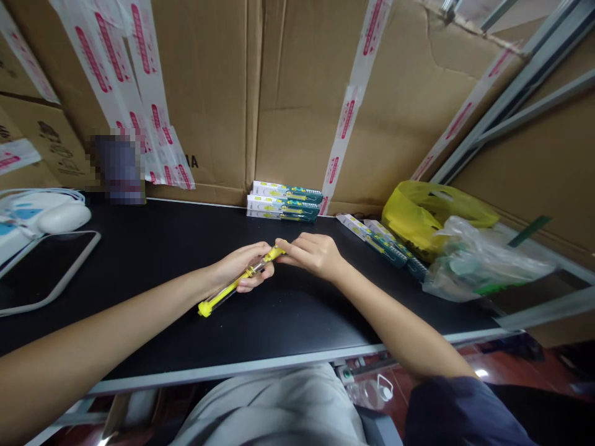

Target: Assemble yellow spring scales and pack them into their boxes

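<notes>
A yellow and clear tube-like tool [227, 291] is held slanted above the black table, its round yellow end at the lower left. My left hand [246, 263] wraps its fingers round the clear middle of the tool. At the tool's upper right end, the fingers of my right hand [311, 253] are closed on its yellow tip. My fingers partly hide that tip. Beyond my hands, a small stack of printed boxes [283, 204] lies against the cardboard.
More printed boxes [379, 241] lie to the right, beside a yellow plastic bag [418, 210] and a clear bag [478, 266]. At the left are a phone [46, 272] and a white power strip [23, 217]. Cardboard [209, 93] walls the back of the black table [297, 322].
</notes>
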Demonstrator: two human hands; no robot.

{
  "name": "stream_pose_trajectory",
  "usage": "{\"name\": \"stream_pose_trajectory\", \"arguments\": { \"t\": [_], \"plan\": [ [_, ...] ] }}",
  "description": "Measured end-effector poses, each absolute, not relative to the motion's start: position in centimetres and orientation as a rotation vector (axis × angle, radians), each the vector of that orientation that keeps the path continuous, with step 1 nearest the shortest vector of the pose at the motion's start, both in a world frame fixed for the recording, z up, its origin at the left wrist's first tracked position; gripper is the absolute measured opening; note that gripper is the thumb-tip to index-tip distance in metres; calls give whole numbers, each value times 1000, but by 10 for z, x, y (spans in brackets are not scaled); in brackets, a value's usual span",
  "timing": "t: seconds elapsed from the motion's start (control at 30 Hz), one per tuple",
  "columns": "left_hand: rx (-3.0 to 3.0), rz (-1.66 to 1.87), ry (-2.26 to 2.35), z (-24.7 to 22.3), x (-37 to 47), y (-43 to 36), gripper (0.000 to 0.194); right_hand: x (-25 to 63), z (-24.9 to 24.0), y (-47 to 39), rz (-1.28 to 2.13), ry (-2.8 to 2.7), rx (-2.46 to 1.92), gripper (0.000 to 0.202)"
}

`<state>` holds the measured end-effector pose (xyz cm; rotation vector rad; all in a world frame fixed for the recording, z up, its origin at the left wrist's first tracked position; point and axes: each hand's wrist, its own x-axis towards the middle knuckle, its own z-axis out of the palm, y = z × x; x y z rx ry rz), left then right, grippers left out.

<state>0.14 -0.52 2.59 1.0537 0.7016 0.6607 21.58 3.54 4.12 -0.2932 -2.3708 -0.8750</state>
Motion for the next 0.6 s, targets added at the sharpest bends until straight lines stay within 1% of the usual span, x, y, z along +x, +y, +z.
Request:
{"name": "stream_pose_trajectory", "arguments": {
  "t": [0.13, 0.23, 0.3, 0.4, 0.47, 0.53, 0.6],
  "plan": [
    [1060, 703, 679, 29, 3, -5, 10, 215, 35, 37, -894, -2353, -346, 27],
    [1080, 774, 666, 30, 4, -7, 6, 213, 30, 38, -818, -2364, -444, 27],
    [1089, 837, 669, 30, 4, -9, 7, 213, 28, 40, -766, -2360, -479, 28],
    [1091, 948, 677, 30, 4, -11, 15, 212, 25, 40, -661, -2345, -563, 34],
    [1083, 1020, 680, 31, 4, -11, 24, 212, 25, 39, -522, -2346, -637, 44],
    [1073, 1082, 679, 30, 4, -9, 33, 210, 26, 35, -301, -2349, -697, 52],
    [1067, 1137, 678, 29, 3, -7, 39, 207, 28, 30, 0, -2318, -731, 54]
  ]
}}
